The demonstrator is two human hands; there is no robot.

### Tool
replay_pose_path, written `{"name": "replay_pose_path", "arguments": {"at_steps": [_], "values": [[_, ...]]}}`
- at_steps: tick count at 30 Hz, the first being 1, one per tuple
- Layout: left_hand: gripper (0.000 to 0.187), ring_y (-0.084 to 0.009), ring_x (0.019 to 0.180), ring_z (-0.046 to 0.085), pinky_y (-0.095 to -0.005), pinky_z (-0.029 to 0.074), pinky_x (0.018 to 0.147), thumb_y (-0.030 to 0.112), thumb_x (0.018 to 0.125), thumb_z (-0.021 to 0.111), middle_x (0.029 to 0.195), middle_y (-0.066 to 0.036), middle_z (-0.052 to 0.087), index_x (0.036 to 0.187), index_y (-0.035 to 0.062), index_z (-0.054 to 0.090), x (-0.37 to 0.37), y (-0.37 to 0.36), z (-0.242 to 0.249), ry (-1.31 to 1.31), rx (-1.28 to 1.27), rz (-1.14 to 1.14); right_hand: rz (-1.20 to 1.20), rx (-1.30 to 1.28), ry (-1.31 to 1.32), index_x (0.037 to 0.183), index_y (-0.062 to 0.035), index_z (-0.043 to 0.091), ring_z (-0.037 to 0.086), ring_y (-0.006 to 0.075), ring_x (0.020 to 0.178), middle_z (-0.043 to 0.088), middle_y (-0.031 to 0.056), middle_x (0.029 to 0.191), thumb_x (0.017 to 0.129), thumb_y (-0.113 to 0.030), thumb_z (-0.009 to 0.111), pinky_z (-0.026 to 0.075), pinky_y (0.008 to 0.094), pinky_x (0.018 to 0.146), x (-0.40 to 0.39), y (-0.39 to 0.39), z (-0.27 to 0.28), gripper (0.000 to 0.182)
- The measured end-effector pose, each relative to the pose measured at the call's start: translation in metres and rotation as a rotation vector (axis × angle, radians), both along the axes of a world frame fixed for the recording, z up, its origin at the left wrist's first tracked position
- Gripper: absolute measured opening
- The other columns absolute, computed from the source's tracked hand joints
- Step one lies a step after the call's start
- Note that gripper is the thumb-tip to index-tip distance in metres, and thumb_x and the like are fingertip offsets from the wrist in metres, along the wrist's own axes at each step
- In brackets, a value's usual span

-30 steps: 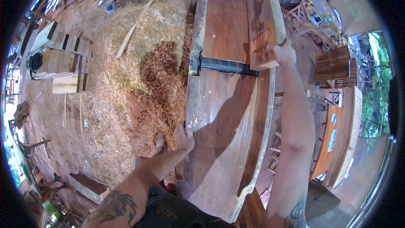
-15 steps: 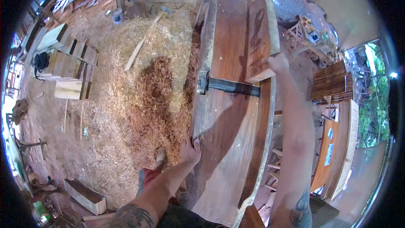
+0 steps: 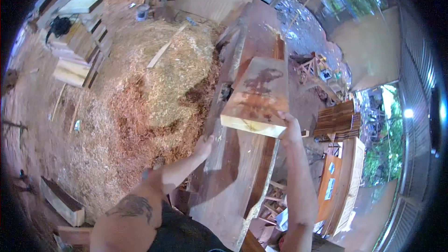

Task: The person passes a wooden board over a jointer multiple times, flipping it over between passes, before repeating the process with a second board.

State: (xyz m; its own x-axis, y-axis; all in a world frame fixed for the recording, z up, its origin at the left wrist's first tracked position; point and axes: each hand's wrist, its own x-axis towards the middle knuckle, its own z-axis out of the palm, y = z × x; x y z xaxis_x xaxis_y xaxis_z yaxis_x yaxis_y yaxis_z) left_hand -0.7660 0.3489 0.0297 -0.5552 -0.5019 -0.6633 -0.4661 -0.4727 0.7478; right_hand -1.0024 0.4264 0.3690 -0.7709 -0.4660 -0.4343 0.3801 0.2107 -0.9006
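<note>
While 2 hands (image 3: 290, 128) work: 1 plank (image 3: 255, 95) lifted.

Pale board (image 3: 258, 94) blotched reddish-brown, cut end yellow; reddish-brown slab (image 3: 235, 177) beneath; straw-yellow sawdust pile (image 3: 163, 79) streaked rust-red; dark tattoo on left arm (image 3: 133, 205).

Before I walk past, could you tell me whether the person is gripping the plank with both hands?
No, only the right hand grips the plank; the left hand rests on the edge of the slab below.
</note>
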Motion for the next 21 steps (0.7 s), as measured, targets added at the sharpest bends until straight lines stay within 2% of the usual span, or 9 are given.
{"name": "replay_pose_path", "arguments": {"at_steps": [1, 2, 5, 8, 12, 14, 17, 19, 21], "values": [[0.070, -0.0377, 0.128, 0.059, -0.0479, 0.047, 0.107, 0.055, 0.103, 0.053, 0.146, -0.022, 0.059, 0.151, 0.0038, 0.050, 0.014, -0.005, 0.054, 0.154, 0.214, 0.146, 0.034, -0.049, -0.075, 0.124, -0.0023, 0.068, 0.070, 0.0334, 0.112, 0.071, 0.0159, 0.127, 0.088, -0.021, 0.069, 0.058, 0.0491, 0.098, 0.016, 0.004, 0.010, 0.040], [0.065, -0.0339, 0.127, 0.060, -0.0460, 0.047, 0.107, 0.053, 0.104, 0.053, 0.145, -0.017, 0.061, 0.150, 0.0060, 0.052, 0.026, -0.009, 0.099, 0.311, 0.430, 0.299, -0.003, -0.086, -0.108, 0.125, -0.0026, 0.068, 0.070, 0.0342, 0.113, 0.072, 0.0160, 0.127, 0.088, -0.022, 0.068, 0.058, 0.0500, 0.098, 0.028, 0.007, 0.015, 0.042], [0.059, -0.0288, 0.123, 0.063, -0.0448, 0.049, 0.103, 0.043, 0.102, 0.061, 0.143, -0.012, 0.065, 0.151, 0.0101, 0.052, 0.049, -0.024, 0.164, 0.657, 0.435, 0.216, -0.028, -0.182, -0.223, 0.129, -0.0036, 0.067, 0.070, 0.0364, 0.116, 0.072, 0.0171, 0.127, 0.089, -0.027, 0.065, 0.058, 0.0516, 0.097, 0.033, 0.013, 0.017, 0.046], [0.058, -0.0270, 0.120, 0.064, -0.0436, 0.050, 0.102, 0.036, 0.102, 0.064, 0.138, -0.011, 0.068, 0.152, 0.0089, 0.052, 0.070, -0.020, 0.191, 0.673, 0.293, 0.089, -0.054, -0.162, -0.177, 0.132, -0.0044, 0.066, 0.070, 0.0365, 0.116, 0.072, 0.0163, 0.127, 0.089, -0.029, 0.066, 0.059, 0.0512, 0.096, 0.033, 0.007, 0.026, 0.049], [0.053, -0.0259, 0.121, 0.067, -0.0436, 0.051, 0.106, 0.039, 0.102, 0.063, 0.137, -0.011, 0.070, 0.145, 0.0086, 0.058, 0.142, 0.002, 0.171, 0.515, -0.077, -0.075, -0.069, -0.093, -0.169, 0.131, -0.0055, 0.066, 0.074, 0.0342, 0.106, 0.075, 0.0118, 0.122, 0.089, -0.032, 0.068, 0.060, 0.0515, 0.089, 0.020, 0.009, 0.039, 0.050], [0.054, -0.0283, 0.122, 0.068, -0.0420, 0.051, 0.109, 0.044, 0.101, 0.062, 0.139, -0.013, 0.069, 0.143, 0.0100, 0.060, 0.197, -0.001, 0.149, 0.291, -0.103, -0.274, -0.082, -0.047, -0.162, 0.128, -0.0066, 0.067, 0.075, 0.0325, 0.102, 0.076, 0.0117, 0.120, 0.090, -0.035, 0.068, 0.061, 0.0499, 0.081, 0.011, 0.008, 0.045, 0.048], [0.028, -0.0337, 0.100, 0.073, -0.0407, 0.060, 0.081, 0.033, 0.090, 0.064, 0.102, -0.014, 0.074, 0.106, 0.0107, 0.073, 0.291, 0.004, 0.085, -0.074, -0.365, -0.471, -0.055, -0.047, -0.145, 0.127, -0.0081, 0.068, 0.075, 0.0320, 0.099, 0.077, 0.0113, 0.117, 0.090, -0.038, 0.069, 0.060, 0.0483, 0.075, 0.014, 0.002, 0.055, 0.048], [0.043, -0.0359, 0.107, 0.072, -0.0458, 0.058, 0.091, 0.043, 0.093, 0.060, 0.110, -0.021, 0.074, 0.115, 0.0082, 0.073, 0.365, 0.001, 0.049, -0.214, -0.400, -0.437, -0.058, -0.022, -0.146, 0.126, -0.0079, 0.069, 0.075, 0.0328, 0.099, 0.077, 0.0112, 0.116, 0.091, -0.038, 0.069, 0.061, 0.0487, 0.076, 0.006, 0.004, 0.056, 0.046], [0.058, -0.0382, 0.113, 0.072, -0.0509, 0.056, 0.100, 0.053, 0.096, 0.057, 0.117, -0.027, 0.073, 0.125, 0.0057, 0.073, 0.429, 0.009, 0.015, -0.230, -0.266, -0.301, -0.034, -0.028, -0.168, 0.123, -0.0080, 0.070, 0.076, 0.0338, 0.098, 0.078, 0.0107, 0.115, 0.091, -0.037, 0.069, 0.063, 0.0480, 0.076, 0.000, 0.007, 0.057, 0.043]]}}
